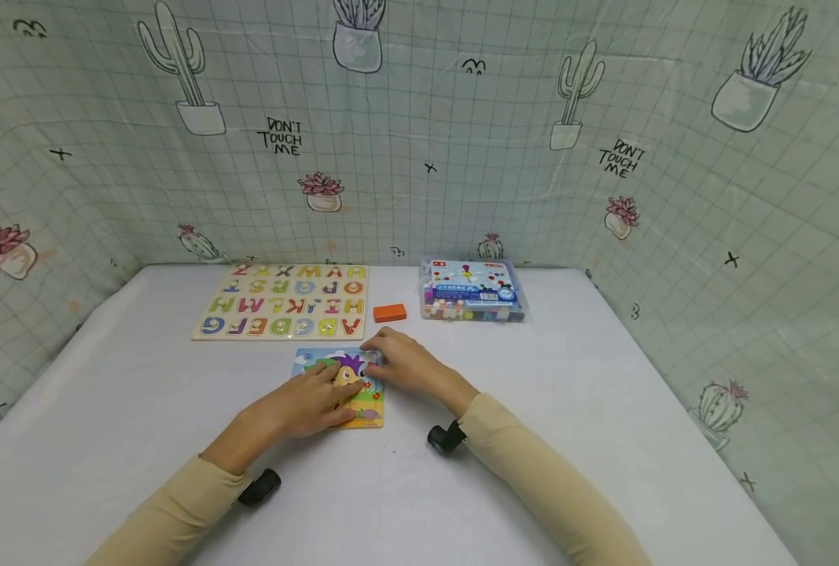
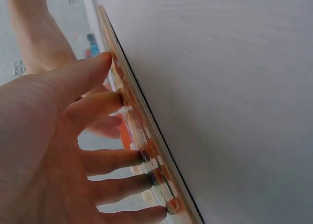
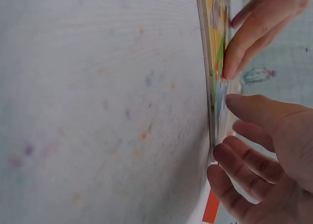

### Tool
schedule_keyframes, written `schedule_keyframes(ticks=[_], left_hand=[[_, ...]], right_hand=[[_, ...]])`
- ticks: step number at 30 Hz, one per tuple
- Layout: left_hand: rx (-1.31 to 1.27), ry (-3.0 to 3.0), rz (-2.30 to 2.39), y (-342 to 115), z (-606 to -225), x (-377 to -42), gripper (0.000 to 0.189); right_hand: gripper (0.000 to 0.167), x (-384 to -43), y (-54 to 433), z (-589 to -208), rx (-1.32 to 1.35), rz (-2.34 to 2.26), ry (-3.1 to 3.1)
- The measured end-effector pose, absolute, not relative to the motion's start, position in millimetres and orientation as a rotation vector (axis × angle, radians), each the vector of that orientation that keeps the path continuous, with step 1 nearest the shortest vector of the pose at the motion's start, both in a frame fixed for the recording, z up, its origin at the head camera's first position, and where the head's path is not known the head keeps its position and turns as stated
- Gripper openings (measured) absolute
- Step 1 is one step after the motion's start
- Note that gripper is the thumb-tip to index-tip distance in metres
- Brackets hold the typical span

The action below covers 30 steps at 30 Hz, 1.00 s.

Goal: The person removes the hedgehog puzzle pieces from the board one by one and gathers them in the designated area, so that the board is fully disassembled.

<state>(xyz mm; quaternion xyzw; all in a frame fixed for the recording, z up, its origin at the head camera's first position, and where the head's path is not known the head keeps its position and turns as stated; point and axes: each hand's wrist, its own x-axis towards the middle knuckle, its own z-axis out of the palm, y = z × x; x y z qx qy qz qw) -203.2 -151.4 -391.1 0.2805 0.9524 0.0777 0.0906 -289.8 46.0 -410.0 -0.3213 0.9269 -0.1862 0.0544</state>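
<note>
A cartoon jigsaw puzzle [image 1: 373, 405] with a purple-haired character lies flat on the white table. My left hand [image 1: 306, 405] rests over its left and middle part, fingers spread and nearly straight, fingertips pressing the face; it covers part of the picture. At the top right corner is my right hand [image 1: 412, 365], its thumb at the puzzle's face and its loosely bent fingers beside the edge. From the left wrist view the puzzle [image 2: 142, 111] shows as a thin board under the fingertips. The right wrist view shows the right fingers [image 3: 237, 170] beside the board's end.
Behind the puzzle lies a wooden alphabet board [image 1: 285, 303] with colourful letters. An orange block [image 1: 389, 313] sits right of that board. Farther right is a clear plastic box [image 1: 472, 289] of small coloured parts. Patterned cloth [image 1: 419, 126] rises behind the table.
</note>
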Motion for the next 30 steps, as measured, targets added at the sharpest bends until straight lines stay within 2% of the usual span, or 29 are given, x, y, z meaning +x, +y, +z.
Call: schedule_keyframes(ticks=[11,24,30], left_hand=[[0.799,2.813,0.286,-153.0,-392.2,-203.2,0.049],[0.760,2.802,0.326,-150.8,-392.9,-203.7,0.048],[0.734,2.793,0.329,-148.6,-394.4,-205.4,0.048]], right_hand=[[0.034,-297.8,42.7,-407.4,-0.940,-0.606,2.740],[0.037,-315.3,36.1,-400.5,-0.914,-0.642,2.607],[0.033,-317.2,35.7,-398.8,-0.866,-0.666,2.589]])
